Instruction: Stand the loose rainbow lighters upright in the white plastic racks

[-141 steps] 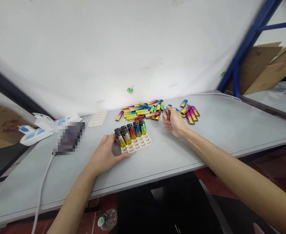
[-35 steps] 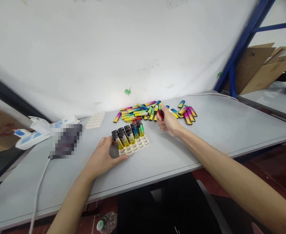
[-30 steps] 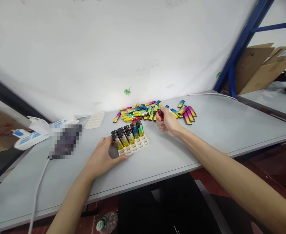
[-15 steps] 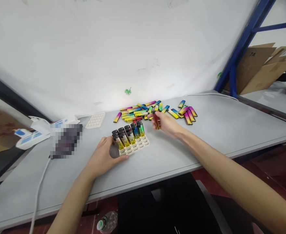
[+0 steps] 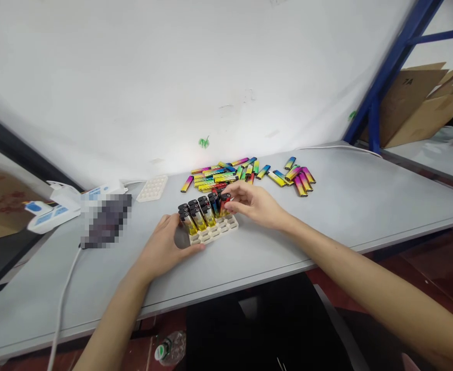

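At the cream tray (image 5: 221,229), 2 hands (image 5: 256,205), right with red lighter (image 5: 223,205).

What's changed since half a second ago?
The right hand moved left to the white rack, bringing the red lighter beside the upright lighters; it's still held. Unchanged: left hand at the rack's left end, visible loose lighters, second white tray.

Workshop: long bench (image 5: 280,247), cardboard boxes (image 5: 407,111)

The right hand (image 5: 255,206) partly covers the red lighter (image 5: 224,204). Pixelation obscures the dark object (image 5: 108,221). The far-left cardboard box (image 5: 2,206) is cut off by the picture's edge.
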### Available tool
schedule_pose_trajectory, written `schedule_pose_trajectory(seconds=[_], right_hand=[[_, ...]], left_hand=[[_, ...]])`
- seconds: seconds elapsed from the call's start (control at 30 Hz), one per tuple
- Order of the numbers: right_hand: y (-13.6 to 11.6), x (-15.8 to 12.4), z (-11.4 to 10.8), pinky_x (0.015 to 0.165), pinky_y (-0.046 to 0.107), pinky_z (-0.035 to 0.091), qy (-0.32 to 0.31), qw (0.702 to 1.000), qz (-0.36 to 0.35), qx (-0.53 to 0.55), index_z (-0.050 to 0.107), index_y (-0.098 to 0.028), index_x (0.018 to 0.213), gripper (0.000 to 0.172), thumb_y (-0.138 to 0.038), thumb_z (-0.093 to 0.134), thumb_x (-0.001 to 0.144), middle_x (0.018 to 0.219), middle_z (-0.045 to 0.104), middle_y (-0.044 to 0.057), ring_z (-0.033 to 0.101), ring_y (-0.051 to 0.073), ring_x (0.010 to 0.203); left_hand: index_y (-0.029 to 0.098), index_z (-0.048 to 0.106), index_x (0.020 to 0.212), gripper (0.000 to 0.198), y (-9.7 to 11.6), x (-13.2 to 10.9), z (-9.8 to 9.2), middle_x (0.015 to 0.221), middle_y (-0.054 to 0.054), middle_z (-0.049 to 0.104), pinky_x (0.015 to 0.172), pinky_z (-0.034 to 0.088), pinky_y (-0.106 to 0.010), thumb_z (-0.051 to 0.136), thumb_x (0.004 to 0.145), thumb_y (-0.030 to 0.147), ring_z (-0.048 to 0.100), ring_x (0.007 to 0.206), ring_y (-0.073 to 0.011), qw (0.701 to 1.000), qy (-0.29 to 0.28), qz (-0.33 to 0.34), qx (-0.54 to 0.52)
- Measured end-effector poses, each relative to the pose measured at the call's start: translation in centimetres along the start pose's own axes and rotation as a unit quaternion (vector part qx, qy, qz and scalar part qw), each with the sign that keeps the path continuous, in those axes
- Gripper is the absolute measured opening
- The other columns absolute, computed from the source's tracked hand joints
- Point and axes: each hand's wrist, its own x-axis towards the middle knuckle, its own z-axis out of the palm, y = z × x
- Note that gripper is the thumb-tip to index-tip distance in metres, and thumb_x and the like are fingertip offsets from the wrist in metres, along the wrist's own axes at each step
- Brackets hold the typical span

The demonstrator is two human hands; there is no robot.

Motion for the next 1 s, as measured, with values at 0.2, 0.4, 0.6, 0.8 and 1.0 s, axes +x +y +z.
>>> schedule_pose_trajectory(seconds=[0.2, 0.4, 0.6, 0.8, 1.0], right_hand=[[0.5, -0.1, 0.9, 0.072, 0.032, 0.057, 0.019, 0.998, -0.015, -0.063, 0.064, -0.021, 0.104, 0.019, -0.03, 0.069, 0.088, 0.1, 0.071, 0.005, 0.07, 0.016, 0.079], [0.5, -0.1, 0.7, 0.072, 0.03, 0.053, 0.035, 0.979, -0.088, -0.183, 0.06, -0.023, 0.104, 0.011, -0.027, 0.063, 0.094, 0.1, 0.071, 0.003, 0.066, 0.015, 0.077], [0.8, -0.1, 0.3, 0.075, 0.031, 0.05, 0.025, 0.952, -0.16, -0.261, 0.065, -0.024, 0.101, 0.009, -0.025, 0.057, 0.098, 0.1, 0.071, 0.004, 0.066, 0.018, 0.087], [0.5, -0.5, 0.6, 0.069, 0.03, 0.047, 0.018, 0.916, -0.173, -0.362, 0.07, -0.026, 0.12, 0.027, -0.031, 0.052, 0.101, 0.1, 0.063, 0.006, 0.06, 0.017, 0.08], [0.7, 0.3, -3.6, 0.073, 0.033, 0.044, 0.207, 0.887, -0.05, -0.41, 0.069, -0.021, 0.109, 0.024, -0.032, 0.05, 0.1, 0.092, 0.062, 0.007, 0.056, 0.018, 0.071]], left_hand=[[0.022, 0.056, 0.112, 0.061, -0.2, 0.0, 0.1, 0.112, -0.008, 0.063, 0.094, 0.048, -0.045, 0.075, 0.072, 0.064, 0.055, 0.111, -0.0319, 1.0, 0.002, 0.008, 0.002], [0.021, 0.056, 0.111, 0.061, -0.1, 0.0, 0.0, 0.111, -0.008, 0.062, 0.093, 0.048, -0.045, 0.075, 0.072, 0.065, 0.054, 0.11, -0.0313, 1.0, 0.002, 0.004, 0.001], [0.021, 0.057, 0.114, 0.063, -0.3, 0.0, 0.1, 0.11, -0.008, 0.063, 0.093, 0.047, -0.045, 0.075, 0.072, 0.063, 0.054, 0.11, -0.0311, 1.0, 0.006, 0.005, -0.001], [0.022, 0.056, 0.111, 0.061, -0.2, 0.0, 0.1, 0.11, -0.007, 0.063, 0.093, 0.048, -0.044, 0.075, 0.072, 0.065, 0.055, 0.111, -0.0317, 1.0, 0.006, 0.0, 0.0], [0.023, 0.056, 0.104, 0.057, -0.1, 0.0, 0.0, 0.107, -0.008, 0.062, 0.093, 0.048, -0.045, 0.075, 0.071, 0.064, 0.056, 0.108, -0.0314, 1.0, 0.003, -0.007, 0.001]])
